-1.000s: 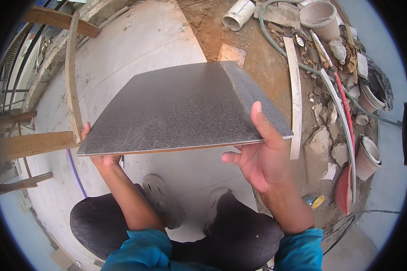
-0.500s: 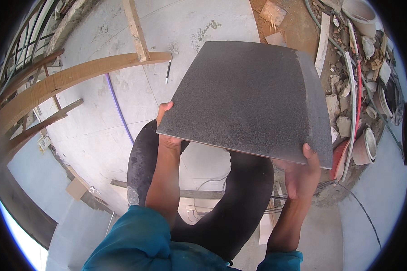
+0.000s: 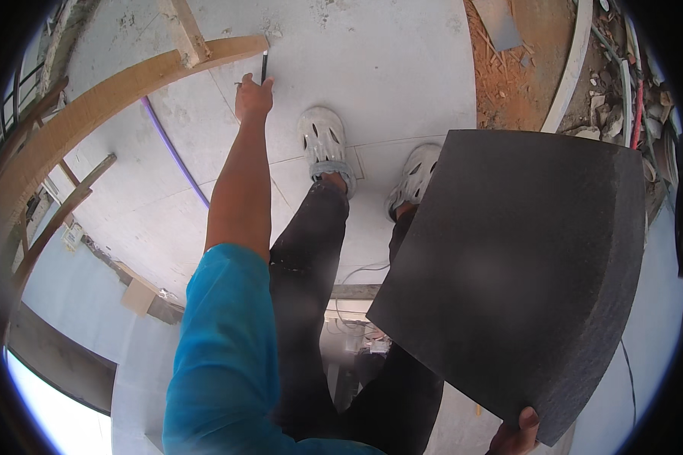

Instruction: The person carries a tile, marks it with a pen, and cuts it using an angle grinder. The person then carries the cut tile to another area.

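My right hand (image 3: 516, 436) grips the lower edge of a dark grey tile (image 3: 508, 250), thumb on top and fingers hidden beneath. The tile is tilted at my right side, its surface finely grained with a paler strip along the right edge. My left arm stretches forward and down, and my left hand (image 3: 254, 98) is at the near end of a slim black pen (image 3: 264, 67) lying on the pale floor. Thumb and forefinger show apart on either side of the pen; the other fingers are mostly hidden. Just beyond the pen is the end of a wooden beam (image 3: 239, 50).
A purple hose or pipe (image 3: 173, 148) runs across the floor tiles (image 3: 402, 76) on the left. My feet wear pale clogs (image 3: 326, 140). Rubble (image 3: 599, 110), a long pale strip (image 3: 573, 64) and a red pipe (image 3: 637, 114) lie at the far right. A loose cable (image 3: 372, 267) trails behind my legs.
My left hand has let go of the tile and reached forward to the pen. My right hand has brought the tile down to the right. My legs have straightened, bringing both feet into view.
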The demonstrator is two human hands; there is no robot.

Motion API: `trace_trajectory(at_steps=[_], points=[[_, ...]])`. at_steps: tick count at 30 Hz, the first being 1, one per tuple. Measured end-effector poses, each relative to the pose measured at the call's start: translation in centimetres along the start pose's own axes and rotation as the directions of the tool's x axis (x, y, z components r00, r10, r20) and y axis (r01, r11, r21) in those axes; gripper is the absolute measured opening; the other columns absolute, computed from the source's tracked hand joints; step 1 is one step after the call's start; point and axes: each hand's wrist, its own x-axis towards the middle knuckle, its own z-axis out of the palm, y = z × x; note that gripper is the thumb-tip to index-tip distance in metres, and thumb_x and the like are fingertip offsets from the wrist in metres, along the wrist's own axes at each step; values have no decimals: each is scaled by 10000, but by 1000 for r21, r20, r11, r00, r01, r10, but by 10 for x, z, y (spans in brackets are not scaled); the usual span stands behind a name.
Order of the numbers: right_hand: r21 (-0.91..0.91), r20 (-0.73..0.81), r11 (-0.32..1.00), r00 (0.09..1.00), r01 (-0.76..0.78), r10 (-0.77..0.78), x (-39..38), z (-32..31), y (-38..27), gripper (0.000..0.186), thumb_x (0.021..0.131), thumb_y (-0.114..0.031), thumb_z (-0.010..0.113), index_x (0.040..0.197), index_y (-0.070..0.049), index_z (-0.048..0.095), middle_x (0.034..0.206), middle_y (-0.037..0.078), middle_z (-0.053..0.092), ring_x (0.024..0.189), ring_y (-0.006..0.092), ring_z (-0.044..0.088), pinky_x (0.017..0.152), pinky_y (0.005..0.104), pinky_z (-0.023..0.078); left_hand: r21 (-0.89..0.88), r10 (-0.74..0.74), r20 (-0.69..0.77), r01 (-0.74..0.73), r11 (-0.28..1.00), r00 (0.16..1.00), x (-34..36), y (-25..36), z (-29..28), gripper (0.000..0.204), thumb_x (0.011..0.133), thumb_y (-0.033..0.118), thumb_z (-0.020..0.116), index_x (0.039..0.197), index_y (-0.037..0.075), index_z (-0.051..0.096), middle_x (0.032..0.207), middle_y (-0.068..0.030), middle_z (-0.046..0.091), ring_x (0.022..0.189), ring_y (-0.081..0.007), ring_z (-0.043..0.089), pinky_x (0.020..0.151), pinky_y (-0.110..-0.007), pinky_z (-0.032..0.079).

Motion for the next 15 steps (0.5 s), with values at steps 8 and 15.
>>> trace_trajectory(at_steps=[8,15], points=[[-126,0,990,998,-61,62,-16,-1,-3,680,756,-208,725,1328,34,448,1312,142,491,1214,282,444,1044,429,327,219,140,193,-182,959,971,-32,16,18,229,903,205,540,1071,50,523,1161,-166,598,1006,-368,635,847,-469,519],[-73,92,996,994,-44,51,-71,-60,-4,580,829,-227,676,1306,37,477,1248,143,545,1139,249,519,992,387,388,-207,388,129,-358,911,913,-175,-24,-77,187,836,137,540,977,24,490,941,-223,592,865,-412,604,761,-502,476]])
